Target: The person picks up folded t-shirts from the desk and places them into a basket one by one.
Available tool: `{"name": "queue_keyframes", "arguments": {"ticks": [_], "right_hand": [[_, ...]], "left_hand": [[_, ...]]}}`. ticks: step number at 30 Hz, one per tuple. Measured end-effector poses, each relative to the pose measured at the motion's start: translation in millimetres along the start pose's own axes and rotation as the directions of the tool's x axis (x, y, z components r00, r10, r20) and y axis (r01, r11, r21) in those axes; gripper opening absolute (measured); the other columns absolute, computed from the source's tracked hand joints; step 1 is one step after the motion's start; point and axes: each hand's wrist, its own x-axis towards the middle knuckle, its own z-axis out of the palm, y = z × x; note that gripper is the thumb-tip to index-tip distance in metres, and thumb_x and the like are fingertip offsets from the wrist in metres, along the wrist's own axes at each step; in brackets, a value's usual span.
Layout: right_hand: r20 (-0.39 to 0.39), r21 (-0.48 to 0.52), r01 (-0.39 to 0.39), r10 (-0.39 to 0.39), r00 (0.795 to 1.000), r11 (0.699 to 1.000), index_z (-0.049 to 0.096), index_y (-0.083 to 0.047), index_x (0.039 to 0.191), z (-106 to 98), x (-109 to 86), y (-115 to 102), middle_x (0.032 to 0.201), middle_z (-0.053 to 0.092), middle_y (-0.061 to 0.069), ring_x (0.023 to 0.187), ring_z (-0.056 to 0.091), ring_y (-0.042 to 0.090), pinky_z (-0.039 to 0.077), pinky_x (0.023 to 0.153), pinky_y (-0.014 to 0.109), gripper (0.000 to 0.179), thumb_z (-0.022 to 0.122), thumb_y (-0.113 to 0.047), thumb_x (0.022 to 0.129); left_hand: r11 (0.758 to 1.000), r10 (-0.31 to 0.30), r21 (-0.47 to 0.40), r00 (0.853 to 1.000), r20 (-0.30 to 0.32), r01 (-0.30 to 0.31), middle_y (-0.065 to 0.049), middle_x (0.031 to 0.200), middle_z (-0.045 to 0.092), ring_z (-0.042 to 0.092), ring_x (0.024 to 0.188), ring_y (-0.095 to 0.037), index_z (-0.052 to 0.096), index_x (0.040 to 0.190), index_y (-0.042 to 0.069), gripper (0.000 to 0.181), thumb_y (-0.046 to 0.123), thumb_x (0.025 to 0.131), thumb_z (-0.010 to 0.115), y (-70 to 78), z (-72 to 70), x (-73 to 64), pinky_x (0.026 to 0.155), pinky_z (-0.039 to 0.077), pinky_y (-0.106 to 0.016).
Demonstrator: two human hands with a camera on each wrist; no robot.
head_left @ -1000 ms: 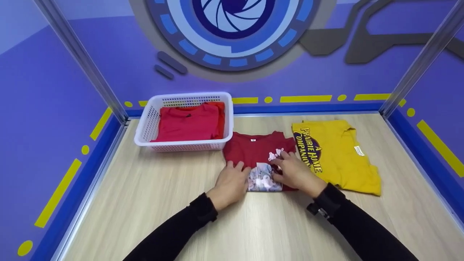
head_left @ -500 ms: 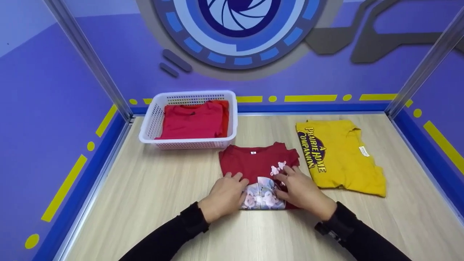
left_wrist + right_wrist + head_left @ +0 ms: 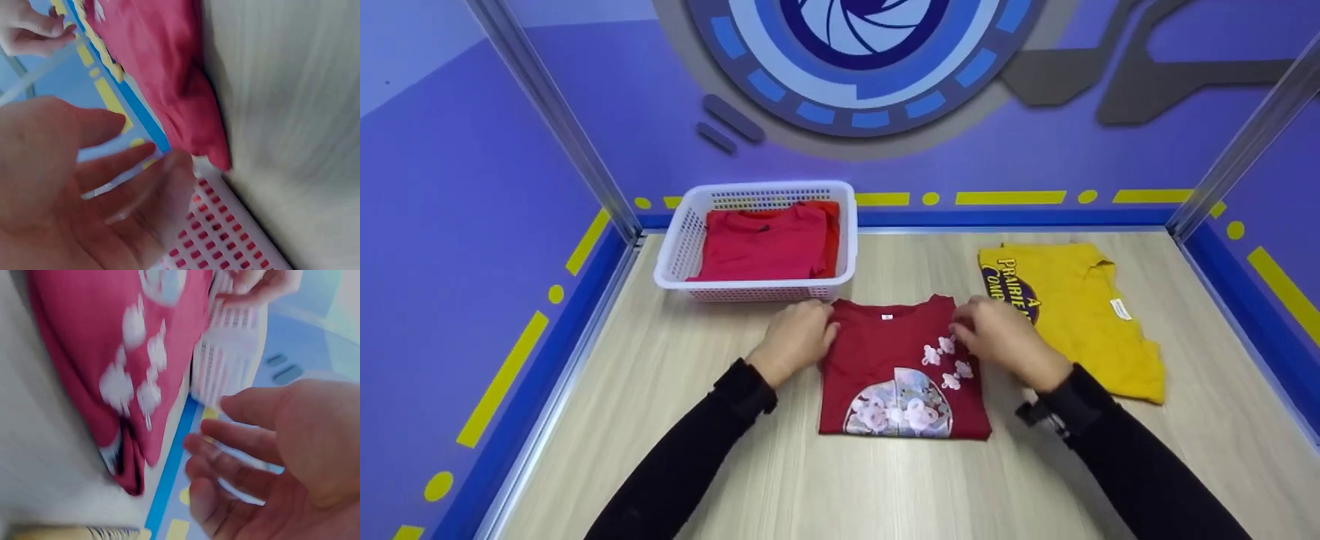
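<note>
A dark red folded shirt [image 3: 866, 349] lies flat at the middle of the table, its collar away from me and its flowered patch at the near edge. By its far left corner is my left hand [image 3: 799, 335]; in the left wrist view the fingers [image 3: 126, 169] are relaxed and hold nothing. My right hand [image 3: 1009, 337] is at the far right corner, over the sleeve side. Loosely bent, its fingers [image 3: 225, 461] are apart from the cloth in the right wrist view. Pink flower trim [image 3: 135, 323] shows on the shirt there.
At the back left stands a white plastic basket [image 3: 754, 285] with folded red and orange shirts [image 3: 765, 247] inside. A yellow folded shirt [image 3: 1084, 322] with dark lettering lies to the right. Purple-blue walls [image 3: 900, 176] bound the wooden table [image 3: 697, 450].
The red shirt was drawn toward me, away from the back. Both hands then left its near half and moved up to its far corners, uncovering the flowered patch.
</note>
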Motion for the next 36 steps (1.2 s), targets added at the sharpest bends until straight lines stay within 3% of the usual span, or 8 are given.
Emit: {"name": "queue_keyframes", "arguments": {"ticks": [4, 9, 13, 22, 26, 31, 36], "right_hand": [[0.093, -0.1, -0.093, 0.102, 0.99, 0.991, 0.08, -0.001, 0.119, 1.9, 19.9, 8.1, 0.103, 0.071, 0.017, 0.092, 0.065, 0.033, 0.059, 0.089, 0.052, 0.03, 0.076, -0.028, 0.105], [0.193, -0.16, -0.11, 0.14, 0.971, 0.981, 0.067, 0.005, 0.141, 12.3, 29.9, 11.9, 0.122, 0.069, 0.025, 0.103, 0.067, 0.038, 0.06, 0.1, 0.057, 0.053, 0.075, -0.033, 0.105], [0.218, -0.159, -0.102, 0.135, 0.967, 0.982, 0.059, 0.005, 0.15, 17.7, 36.4, 11.9, 0.132, 0.067, 0.027, 0.112, 0.067, 0.039, 0.059, 0.107, 0.058, 0.06, 0.075, -0.032, 0.106], [0.248, -0.113, -0.133, 0.157, 0.956, 0.985, 0.071, 0.003, 0.134, 21.7, 47.3, 10.9, 0.119, 0.066, 0.019, 0.101, 0.063, 0.032, 0.06, 0.097, 0.049, 0.043, 0.073, -0.03, 0.107], [0.222, -0.045, -0.132, 0.139, 0.965, 0.99, 0.073, 0.002, 0.132, 21.2, 48.2, 12.9, 0.118, 0.066, 0.019, 0.101, 0.064, 0.032, 0.06, 0.097, 0.049, 0.039, 0.073, -0.026, 0.106], [0.201, 0.047, -0.131, 0.119, 0.972, 0.99, 0.076, 0.0, 0.125, 17.5, 45.4, 18.8, 0.118, 0.065, 0.019, 0.101, 0.064, 0.031, 0.058, 0.093, 0.046, 0.033, 0.075, -0.024, 0.104], [0.233, 0.151, -0.202, 0.164, 0.959, 0.968, 0.075, -0.005, 0.124, 4.9, 40.8, 20.5, 0.112, 0.072, 0.016, 0.093, 0.067, 0.027, 0.059, 0.078, 0.035, 0.028, 0.074, -0.026, 0.105]], "left_hand": [[0.993, -0.111, 0.05, 0.993, 0.039, 0.109, -0.021, 0.107, 0.078, 0.078, 0.104, -0.044, 0.08, 0.114, 0.0, 0.033, 0.031, 0.107, 0.071, -1.3, 7.1, 6.1, 0.087, 0.065, -0.058], [0.983, -0.175, 0.066, 0.98, 0.094, 0.17, -0.021, 0.113, 0.075, 0.076, 0.108, -0.042, 0.08, 0.112, -0.002, 0.042, 0.038, 0.109, 0.067, 9.9, 21.5, 15.4, 0.089, 0.065, -0.056], [0.983, -0.174, 0.068, 0.98, 0.1, 0.168, -0.021, 0.12, 0.073, 0.077, 0.108, -0.041, 0.08, 0.114, -0.002, 0.042, 0.038, 0.108, 0.07, 15.1, 27.9, 21.5, 0.09, 0.066, -0.054], [0.984, -0.177, 0.004, 0.979, 0.105, 0.177, -0.017, 0.116, 0.074, 0.077, 0.109, -0.043, 0.079, 0.116, 0.002, 0.032, 0.031, 0.104, 0.075, 6.4, 27.1, 28.2, 0.089, 0.066, -0.057], [0.978, -0.184, -0.081, 0.977, 0.109, 0.193, -0.015, 0.118, 0.076, 0.077, 0.111, -0.042, 0.079, 0.117, 0.005, 0.029, 0.03, 0.103, 0.074, 1.4, 22.8, 32.8, 0.091, 0.064, -0.057], [0.966, -0.137, -0.206, 0.984, 0.116, 0.159, -0.014, 0.124, 0.077, 0.075, 0.116, -0.038, 0.077, 0.13, 0.008, 0.034, 0.026, 0.102, 0.07, -5.2, 19.5, 30.2, 0.098, 0.061, -0.053], [0.94, -0.106, -0.309, 0.986, 0.126, 0.141, -0.009, 0.104, 0.073, 0.069, 0.097, -0.029, 0.073, 0.121, 0.012, 0.028, 0.028, 0.099, 0.069, -8.8, 11.4, 27.4, 0.086, 0.057, -0.045]]}}
